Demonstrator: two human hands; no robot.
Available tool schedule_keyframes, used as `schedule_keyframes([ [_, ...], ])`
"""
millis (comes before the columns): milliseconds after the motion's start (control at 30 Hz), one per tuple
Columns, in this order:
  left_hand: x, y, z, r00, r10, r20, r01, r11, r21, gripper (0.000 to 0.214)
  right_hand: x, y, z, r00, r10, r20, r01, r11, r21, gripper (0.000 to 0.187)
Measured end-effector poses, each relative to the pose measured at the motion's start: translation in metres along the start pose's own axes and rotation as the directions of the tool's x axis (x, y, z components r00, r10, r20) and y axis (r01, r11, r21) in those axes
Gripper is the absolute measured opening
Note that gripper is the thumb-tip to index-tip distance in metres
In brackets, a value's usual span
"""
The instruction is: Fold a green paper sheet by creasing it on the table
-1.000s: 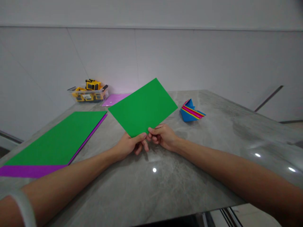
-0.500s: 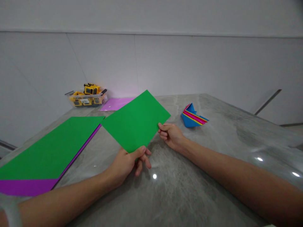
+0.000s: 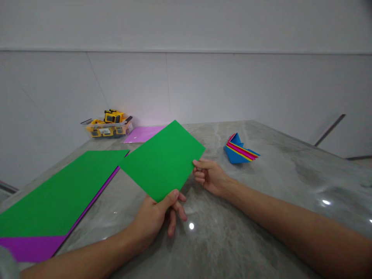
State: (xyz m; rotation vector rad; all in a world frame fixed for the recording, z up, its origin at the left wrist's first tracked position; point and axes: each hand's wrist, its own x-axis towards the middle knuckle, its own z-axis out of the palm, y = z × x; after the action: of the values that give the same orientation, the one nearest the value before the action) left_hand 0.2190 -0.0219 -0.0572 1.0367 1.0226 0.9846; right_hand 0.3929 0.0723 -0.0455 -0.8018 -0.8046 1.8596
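A green sheet of paper (image 3: 164,159), flat and uncreased as far as I can see, is held up over the table between both hands. My left hand (image 3: 159,215) grips its near corner, thumb on top and the other fingers underneath, some of them spread. At the right edge, my right hand (image 3: 209,174) pinches the sheet between thumb and curled fingers. To the right of that hand stands a folded paper boat (image 3: 240,151), blue with pink, red and yellow layers.
Larger green sheets (image 3: 69,186) lie at the left, on top of purple paper (image 3: 31,248). Behind, a clear plastic box (image 3: 106,131) holds yellow toy trucks (image 3: 114,116), and a pink-purple sheet (image 3: 142,134) lies beside it. The grey marble table (image 3: 232,240) meets a white wall.
The view has tilted up slightly, so everything sits lower in the picture. The green sheet has shifted a little left with the hands, whose grip looks the same.
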Motion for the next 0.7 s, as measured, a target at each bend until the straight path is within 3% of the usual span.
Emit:
schedule_keyframes([
  [100, 0.006, -0.001, 0.001, 0.998, 0.050, 0.040, -0.049, 0.998, -0.026, 0.040, -0.018, 0.018, 0.011, 0.953, 0.183, 0.240, -0.160, 0.981, -0.112, 0.026],
  [200, 0.011, -0.003, 0.000, 0.994, 0.063, 0.091, -0.060, 0.997, -0.040, 0.044, -0.028, 0.025, 0.015, 0.924, 0.221, 0.314, -0.173, 0.970, -0.171, 0.027],
  [433, 0.011, -0.003, -0.002, 0.995, 0.055, 0.085, -0.054, 0.998, -0.018, 0.043, -0.022, 0.022, 0.013, 0.952, 0.164, 0.258, -0.134, 0.983, -0.129, 0.031],
  [700, 0.010, 0.003, 0.000, 0.992, -0.052, 0.115, 0.054, 0.998, -0.014, 0.044, -0.016, 0.018, 0.007, 0.992, 0.084, 0.089, -0.080, 0.995, -0.052, 0.027],
])
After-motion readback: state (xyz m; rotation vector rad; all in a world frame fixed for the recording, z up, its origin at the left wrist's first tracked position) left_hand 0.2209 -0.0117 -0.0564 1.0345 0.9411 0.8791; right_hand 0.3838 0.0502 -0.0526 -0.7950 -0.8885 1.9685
